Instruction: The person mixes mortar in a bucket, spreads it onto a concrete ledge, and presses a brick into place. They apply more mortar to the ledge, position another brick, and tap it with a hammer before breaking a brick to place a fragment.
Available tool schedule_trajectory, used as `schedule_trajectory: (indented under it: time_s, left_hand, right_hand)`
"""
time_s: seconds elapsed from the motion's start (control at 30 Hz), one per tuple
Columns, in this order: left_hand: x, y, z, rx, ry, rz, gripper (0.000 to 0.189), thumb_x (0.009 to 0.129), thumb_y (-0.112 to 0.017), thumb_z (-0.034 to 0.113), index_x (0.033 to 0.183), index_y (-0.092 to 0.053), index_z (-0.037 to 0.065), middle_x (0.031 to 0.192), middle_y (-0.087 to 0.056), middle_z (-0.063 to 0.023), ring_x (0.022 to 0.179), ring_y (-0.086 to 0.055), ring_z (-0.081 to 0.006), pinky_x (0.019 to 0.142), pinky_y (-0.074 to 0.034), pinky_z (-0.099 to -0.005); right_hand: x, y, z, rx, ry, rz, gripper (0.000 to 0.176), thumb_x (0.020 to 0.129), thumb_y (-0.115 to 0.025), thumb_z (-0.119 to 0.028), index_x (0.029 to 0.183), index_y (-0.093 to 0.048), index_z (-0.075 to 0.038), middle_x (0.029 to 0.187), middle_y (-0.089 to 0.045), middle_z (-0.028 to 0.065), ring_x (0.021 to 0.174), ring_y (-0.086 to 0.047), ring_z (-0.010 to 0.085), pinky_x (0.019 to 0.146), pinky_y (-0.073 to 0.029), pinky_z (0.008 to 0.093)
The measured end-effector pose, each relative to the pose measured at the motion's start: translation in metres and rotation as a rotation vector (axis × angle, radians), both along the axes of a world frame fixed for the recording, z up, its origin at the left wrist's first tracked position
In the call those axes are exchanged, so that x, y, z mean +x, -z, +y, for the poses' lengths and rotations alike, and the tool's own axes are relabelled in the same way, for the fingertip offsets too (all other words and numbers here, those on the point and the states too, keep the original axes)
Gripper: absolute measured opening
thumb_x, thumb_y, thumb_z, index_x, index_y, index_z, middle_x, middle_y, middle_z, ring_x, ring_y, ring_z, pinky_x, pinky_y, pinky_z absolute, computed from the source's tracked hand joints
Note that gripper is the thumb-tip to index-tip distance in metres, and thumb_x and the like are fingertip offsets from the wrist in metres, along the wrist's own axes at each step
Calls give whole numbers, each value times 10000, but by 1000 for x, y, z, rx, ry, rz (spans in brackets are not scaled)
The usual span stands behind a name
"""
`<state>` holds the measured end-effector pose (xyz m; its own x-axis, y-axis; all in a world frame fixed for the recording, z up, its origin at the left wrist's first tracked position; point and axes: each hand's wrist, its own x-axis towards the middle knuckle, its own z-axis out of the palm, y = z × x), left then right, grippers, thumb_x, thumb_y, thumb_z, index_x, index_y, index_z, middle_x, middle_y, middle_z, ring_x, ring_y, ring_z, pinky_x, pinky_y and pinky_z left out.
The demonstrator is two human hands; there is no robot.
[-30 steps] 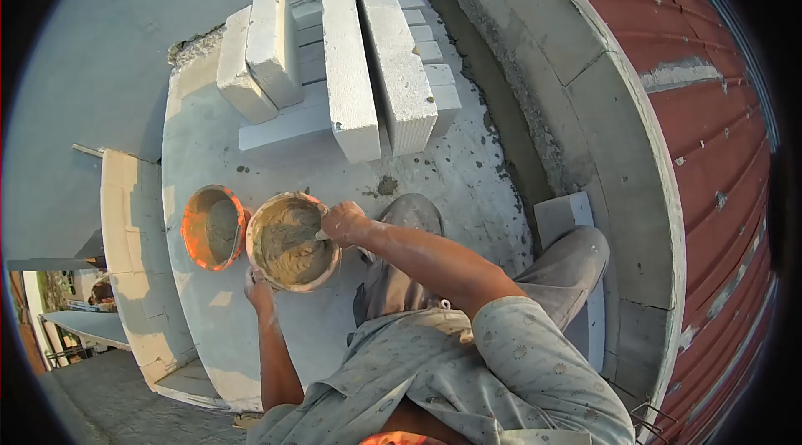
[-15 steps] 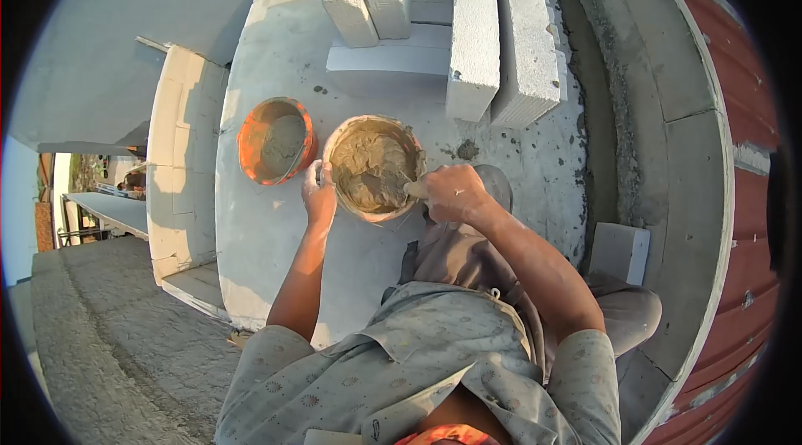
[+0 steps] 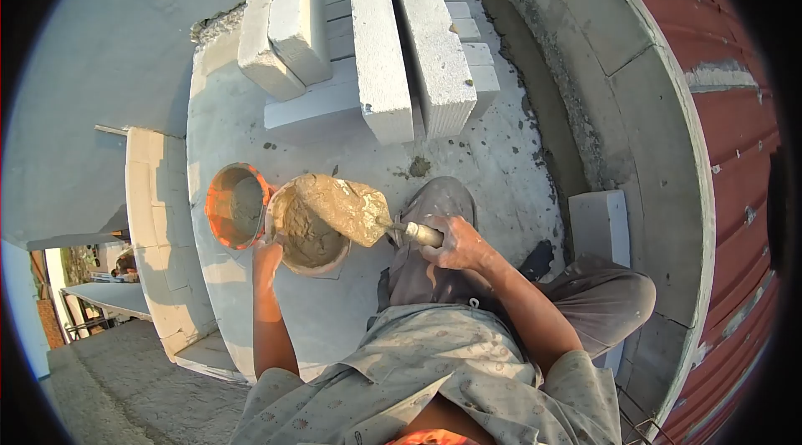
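My right hand (image 3: 455, 243) grips the handle of a trowel (image 3: 347, 207) whose blade is lifted above the bucket, loaded with wet grey-brown mortar. My left hand (image 3: 267, 260) holds the near rim of the mortar bucket (image 3: 311, 255), which stands on the concrete slab and still has mortar inside. Beside it on the left stands an orange bucket (image 3: 236, 204) with some mortar at the bottom.
White aerated blocks (image 3: 380, 44) lie stacked at the far end of the slab (image 3: 468, 169). A single block (image 3: 597, 224) stands by my right knee. A concrete parapet (image 3: 643, 103) and red corrugated roofing (image 3: 735, 36) run along the right. The slab's left edge drops off.
The trowel was down in the bucket stirring; now it is raised out with a full load of mortar. My left hand stays at the bucket's rim. My head view has shifted.
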<state>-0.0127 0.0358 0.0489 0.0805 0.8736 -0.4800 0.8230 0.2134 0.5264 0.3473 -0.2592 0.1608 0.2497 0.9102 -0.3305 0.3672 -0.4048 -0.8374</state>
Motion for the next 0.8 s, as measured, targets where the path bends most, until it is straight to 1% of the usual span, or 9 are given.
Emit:
schedule_trajectory:
  time_s: [0.1, 0.17, 0.23, 0.3, 0.37, 0.5, 0.53, 0.67, 0.8]
  left_hand:
    - [79, -81, -2, 286, 190, 67, 549, 949, -667, 383, 1323, -596, -13, 1201, -687, -199, 1139, -644, -271, 950, -489, -398]
    - [134, -94, 9, 345, 94, -211, 523, 937, -697, 348, 1308, -609, -10, 1228, -673, -187, 1138, -640, -297, 958, -490, -426]
    - [207, -157, -22, 404, 189, -469, 497, 937, -705, 319, 1300, -613, -8, 1264, -652, -187, 1169, -618, -321, 996, -472, -423]
    - [262, -188, -41, 546, 452, -450, 480, 948, -693, 322, 1291, -616, -6, 1281, -634, -199, 1204, -593, -330, 1032, -454, -430]
    - [312, -195, -45, 714, 710, -496, 525, 936, -701, 370, 1297, -613, -2, 1340, -587, -218, 1266, -545, -340, 1073, -421, -446]
    - [401, -201, -35, 744, 860, -330, 758, 895, -631, 635, 1401, -558, 76, 1512, -422, -237, 1417, -376, -411, 1156, -333, -476]
    - [418, -195, -31, 683, 867, -268, 894, 869, -528, 762, 1474, -484, 105, 1526, -405, -247, 1483, -251, -420, 1204, -210, -555]
    - [445, -168, -41, 767, 892, 58, 935, 843, -478, 814, 1528, -419, 181, 1566, -342, -260, 1531, -138, -373, 1224, -51, -568]
    - [442, -164, -40, 803, 884, 28, 899, 849, -496, 804, 1530, -421, 221, 1550, -378, -252, 1517, -179, -375, 1212, -64, -559]
  right_hand:
    - [15, -30, -27, 65, 98, 73, 379, 766, -732, -231, 1063, -669, -3, 839, -688, 223, 799, -678, 394, 733, -540, 433]
    - [29, -38, -55, 193, 193, -19, 341, 795, -743, -206, 1053, -666, 3, 806, -665, 175, 716, -652, 313, 676, -517, 396]
    - [42, -61, -75, 245, 300, -56, 342, 805, -756, -170, 1074, -662, 18, 822, -648, 135, 698, -622, 233, 668, -500, 362]
    - [53, -69, -101, 70, 421, -88, 341, 820, -751, -182, 1070, -651, 27, 820, -607, 101, 696, -564, 182, 651, -468, 333]
    - [56, -70, -119, 149, 618, -162, 360, 800, -742, -185, 1097, -668, 6, 843, -666, 137, 704, -619, 236, 687, -502, 344]
    - [57, -36, -140, 98, 981, -99, 399, 853, -771, -247, 1114, -650, 28, 805, -649, 90, 649, -587, 175, 627, -486, 317]
    - [55, -33, -137, 53, 1097, 115, 404, 897, -756, -291, 1121, -630, 21, 770, -621, 61, 568, -544, 131, 534, -458, 287]
    - [56, 10, -128, 103, 1447, 454, 294, 952, -694, -318, 1028, -573, -61, 707, -552, 15, 528, -537, 114, 467, -456, 277]
    - [72, 44, -130, 289, 1677, 713, 258, 974, -652, -307, 1043, -539, -86, 720, -551, 29, 533, -540, 130, 462, -467, 283]
